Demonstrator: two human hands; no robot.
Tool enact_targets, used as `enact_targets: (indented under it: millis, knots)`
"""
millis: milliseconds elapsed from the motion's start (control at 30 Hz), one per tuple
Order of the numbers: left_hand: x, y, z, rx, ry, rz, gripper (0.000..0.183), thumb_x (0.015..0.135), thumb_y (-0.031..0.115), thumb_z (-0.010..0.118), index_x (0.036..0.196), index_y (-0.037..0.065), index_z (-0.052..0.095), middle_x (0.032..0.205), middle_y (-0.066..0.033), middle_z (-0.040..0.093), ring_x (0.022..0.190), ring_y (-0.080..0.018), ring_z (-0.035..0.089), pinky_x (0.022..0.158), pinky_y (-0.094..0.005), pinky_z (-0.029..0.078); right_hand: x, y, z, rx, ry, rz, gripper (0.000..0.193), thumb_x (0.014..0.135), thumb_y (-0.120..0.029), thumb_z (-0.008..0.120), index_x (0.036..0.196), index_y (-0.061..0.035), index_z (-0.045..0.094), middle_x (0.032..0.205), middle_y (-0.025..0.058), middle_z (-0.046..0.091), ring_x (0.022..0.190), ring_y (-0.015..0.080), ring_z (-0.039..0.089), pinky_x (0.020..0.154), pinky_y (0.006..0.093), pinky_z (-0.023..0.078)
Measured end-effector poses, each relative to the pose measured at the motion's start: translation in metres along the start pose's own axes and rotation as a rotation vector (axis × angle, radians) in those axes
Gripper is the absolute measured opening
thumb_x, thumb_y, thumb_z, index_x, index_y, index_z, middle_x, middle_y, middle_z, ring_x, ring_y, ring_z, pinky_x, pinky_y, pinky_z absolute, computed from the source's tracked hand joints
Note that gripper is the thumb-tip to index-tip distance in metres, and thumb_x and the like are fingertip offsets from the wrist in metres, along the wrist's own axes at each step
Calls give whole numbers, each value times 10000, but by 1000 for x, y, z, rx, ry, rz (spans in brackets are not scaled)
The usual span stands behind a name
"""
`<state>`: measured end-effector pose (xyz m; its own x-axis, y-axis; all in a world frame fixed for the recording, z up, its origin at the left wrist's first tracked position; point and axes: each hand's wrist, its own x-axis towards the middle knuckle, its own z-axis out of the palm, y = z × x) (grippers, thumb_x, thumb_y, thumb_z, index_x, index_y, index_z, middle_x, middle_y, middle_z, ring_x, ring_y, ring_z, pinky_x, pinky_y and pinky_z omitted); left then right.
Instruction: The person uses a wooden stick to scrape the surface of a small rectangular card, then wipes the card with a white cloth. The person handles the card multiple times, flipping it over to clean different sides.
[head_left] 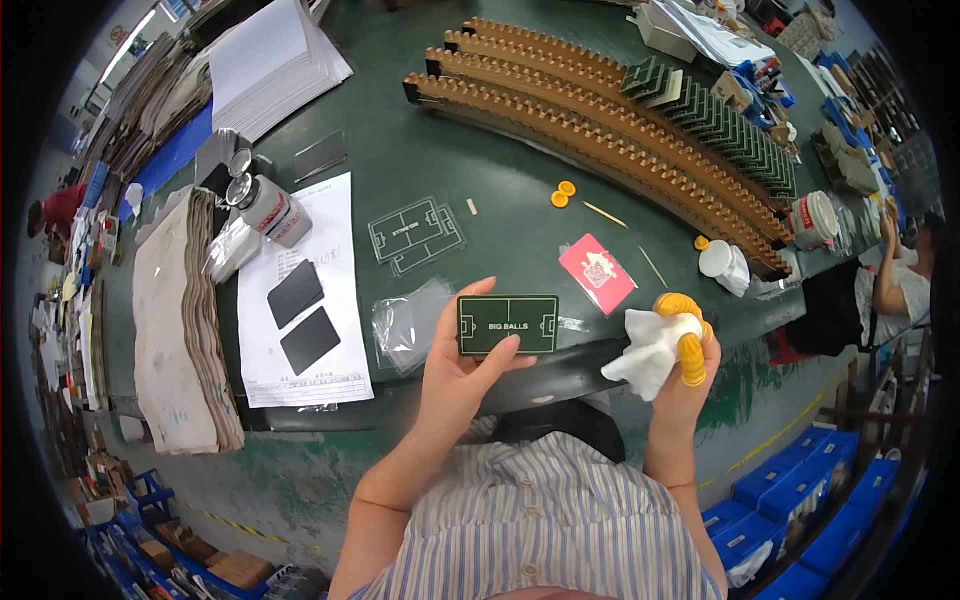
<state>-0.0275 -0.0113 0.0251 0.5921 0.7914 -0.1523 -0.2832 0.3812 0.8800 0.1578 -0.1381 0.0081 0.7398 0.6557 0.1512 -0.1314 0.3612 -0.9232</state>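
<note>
Striped shirt lowest in frame; above it the left hand [455, 365] pinches a green card [508, 324] at centre, over the table [450, 160] edge. Right hand [685, 355], yellow finger caps on, bunches a white cloth [645, 350]. Loose pinch could drop the card.

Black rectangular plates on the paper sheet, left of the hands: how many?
2. Both lie on the white paper sheet: upper black plate, lower black plate just below it, side by side and tilted. None appear hidden.

green card [507, 324]: glossy, smooth | white cloth [648, 352]: soft, crumpled
</note>
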Motion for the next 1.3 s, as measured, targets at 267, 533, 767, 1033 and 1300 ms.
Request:
enact_targets:
  millis: [267, 533, 767, 1033, 1300]
  knots:
    - [-4, 10, -24, -7, 34, 88, 700, 798, -115, 592, 1399, 25, 261, 1162, -132, 532, 974, -199, 618, 738, -301, 583, 27, -15, 52, 226, -292, 156, 386, 851, -191, 654, 1129, 21, 490, 951, 156, 594, 841, 232, 628, 706, 348, 525]
    - [-16, 25, -73, -45, 71, 29, 642, 787, -82, 637, 1346, 12, 335, 1112, -117, 606, 929, -145, 624, 749, -255, 529, 84, -12, 179, -774, -744, -758, 235, 710, 59, 649, 934, -10, 639, 1088, 128, 591, 907, 279, 584, 754, 340, 488]
    - [-31, 41, -105, -356, 75, -93, 318, 861, -9, 575, 1173, -6, 511, 1112, -93, 613, 1003, -164, 604, 873, -325, 502, 129, 47, 295, -967, -799, -1208, 210, 691, 60, 630, 875, -17, 695, 992, 147, 594, 803, 305, 543, 735, 398, 454]
    - [-43, 54, -127, -404, 23, -154, 377, 902, 27, 488, 1271, -24, 431, 1169, -155, 589, 1119, -257, 577, 930, -365, 483, 137, 84, 358, -882, -857, -1334, 228, 685, 80, 607, 861, -23, 710, 978, 145, 598, 895, 302, 536, 801, 402, 431]
    - [-49, 70, -127, -587, -36, -160, 529, 915, 207, 391, 1371, -50, 307, 1359, -195, 441, 1241, -279, 473, 1032, -417, 380, 123, 83, 365, -1031, -869, -1171, 216, 750, 48, 575, 886, -38, 719, 1065, 124, 598, 992, 257, 518, 873, 381, 380]
